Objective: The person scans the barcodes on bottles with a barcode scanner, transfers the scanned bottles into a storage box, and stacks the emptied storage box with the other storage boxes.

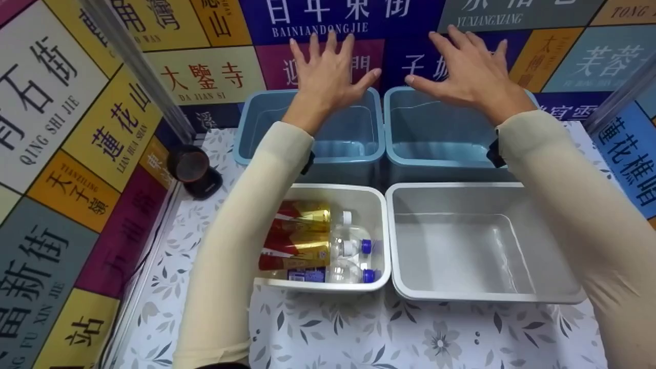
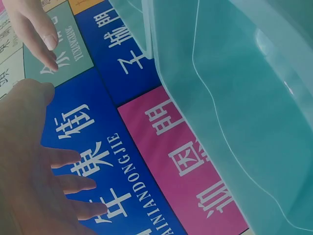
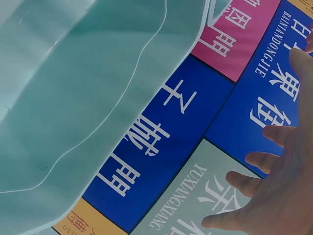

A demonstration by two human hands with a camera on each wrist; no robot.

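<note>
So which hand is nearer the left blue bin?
Left. The left hand is by the far rim of the left blue bin; the right hand is off to that bin's right.

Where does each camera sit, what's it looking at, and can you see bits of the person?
Head: on the head, facing forward and down at the left blue bin, right blue bin, two pale bins and wall; left hand, right hand and sleeves show.
Left wrist: on that wrist, facing the left blue bin and wall; left hand and part of the right show.
Right wrist: on that wrist, facing the right blue bin and wall; right hand shows.
Both wrist views share the pink panel.
</note>
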